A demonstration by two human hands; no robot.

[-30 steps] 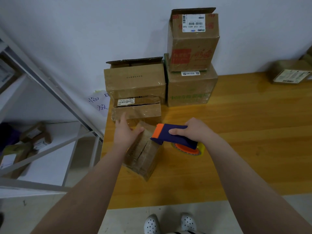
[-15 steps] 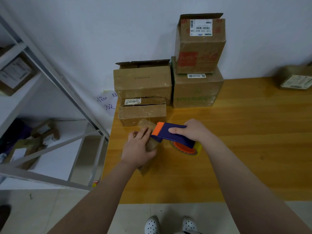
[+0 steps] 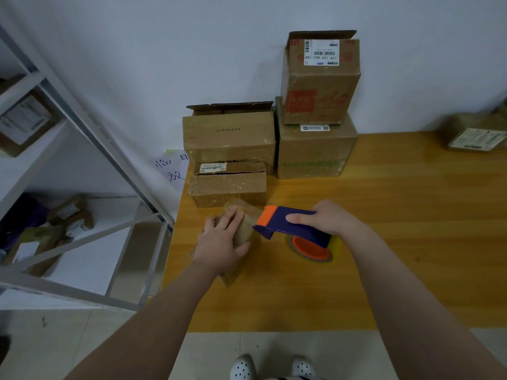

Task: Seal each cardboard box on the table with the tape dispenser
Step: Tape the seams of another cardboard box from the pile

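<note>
A small cardboard box (image 3: 245, 231) lies near the left edge of the wooden table (image 3: 384, 256). My left hand (image 3: 223, 242) rests on top of it, fingers spread and thumb round its right side, covering most of it. My right hand (image 3: 327, 219) grips the purple handle of the tape dispenser (image 3: 290, 224). The dispenser's orange front end touches the box's right side. Its orange roll hub with clear tape (image 3: 312, 249) hangs below my hand.
Against the wall stand a flat taped box (image 3: 229, 187), an open-flapped box (image 3: 229, 137) behind it, and two stacked boxes (image 3: 318, 111) to the right. Another parcel (image 3: 474, 138) lies far right. A metal shelf rack (image 3: 82, 149) with boxes stands left of the table.
My left hand moved from the box's far end to lie over its top. The dispenser's front end came up against the box. The camera view shifted slightly left.
</note>
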